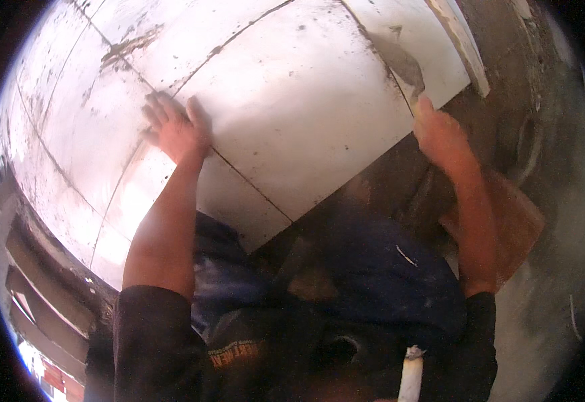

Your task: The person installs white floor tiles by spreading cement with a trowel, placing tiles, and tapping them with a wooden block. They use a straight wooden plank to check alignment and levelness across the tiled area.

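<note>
1. Left hand [178, 130]: open, palm down, fingers spread, pressed on the white tiles [299, 120] at left, near where dark joints meet. Nothing in it.
2. Right hand [443, 137]: closed around the grip of a flat-bladed tool [405, 65], at the near right edge of the tiling. Grip mostly hidden by the fingers.
3. Tool blade: grey, points to the far side, over the tile just right of a dark joint. Can't tell if it touches the surface.
4. Tiles: large, laid side by side with dark joints, grey smears and specks on top; strong glare at left. Near edge runs diagonally, dark ground [386, 181] beyond it on the near side.
5. Pale strip [458, 43]: long, at far right, beside the tiling.
6. Reddish-brown slab [513, 224]: on the ground at right, partly behind the right forearm.
7. Person: dark short-sleeved shirt [151, 342], blue trousers [399, 275], legs folded at the tiling's near edge.
8. Cigarette [410, 382]: white, ashy tip, at the near edge of view.
</note>
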### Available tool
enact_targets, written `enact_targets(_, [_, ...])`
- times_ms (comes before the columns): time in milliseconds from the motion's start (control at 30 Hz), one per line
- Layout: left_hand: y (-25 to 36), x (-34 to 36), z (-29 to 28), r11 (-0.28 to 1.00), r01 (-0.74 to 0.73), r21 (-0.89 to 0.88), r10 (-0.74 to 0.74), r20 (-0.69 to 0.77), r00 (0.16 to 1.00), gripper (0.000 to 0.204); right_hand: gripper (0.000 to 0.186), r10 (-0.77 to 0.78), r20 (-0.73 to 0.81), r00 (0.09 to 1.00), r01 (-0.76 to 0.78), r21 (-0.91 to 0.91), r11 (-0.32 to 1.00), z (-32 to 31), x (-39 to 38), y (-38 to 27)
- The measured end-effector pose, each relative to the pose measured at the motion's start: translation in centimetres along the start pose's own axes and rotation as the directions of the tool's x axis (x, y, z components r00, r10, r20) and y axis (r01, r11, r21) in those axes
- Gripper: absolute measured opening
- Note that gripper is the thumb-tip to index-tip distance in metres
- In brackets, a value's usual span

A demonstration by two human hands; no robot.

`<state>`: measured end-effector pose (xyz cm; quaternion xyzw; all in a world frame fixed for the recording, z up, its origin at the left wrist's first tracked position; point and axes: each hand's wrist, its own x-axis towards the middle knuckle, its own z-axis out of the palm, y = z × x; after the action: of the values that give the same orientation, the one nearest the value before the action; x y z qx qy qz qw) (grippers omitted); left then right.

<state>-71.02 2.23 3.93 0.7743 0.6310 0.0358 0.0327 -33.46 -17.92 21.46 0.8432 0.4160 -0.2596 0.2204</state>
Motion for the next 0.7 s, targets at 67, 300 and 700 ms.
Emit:
enact_targets(67, [0.3,0.1,-0.2,1.000,0.021,0.018,-0.022,0.023,0.999,0.084,0.034,-0.040,-0.017,0.999,0.040,0.036,0.999,2.3,-3.0,2.3])
enact_targets(300, [0.4,-0.2,-0.3,0.997,0.048,0.065,-0.053,0.079,0.995,0.080,0.048,0.098,0.094,0.991,-0.101,0.033,0.994,6.0,-9.7,6.9])
enact_targets(700, [24.2,13.1,4.3,0.637,-0.770,0.012,0.771,-0.023,0.637,0.070,0.049,0.162,0.186,0.969,-0.193,0.167,0.967,9.1,-10.3,9.0])
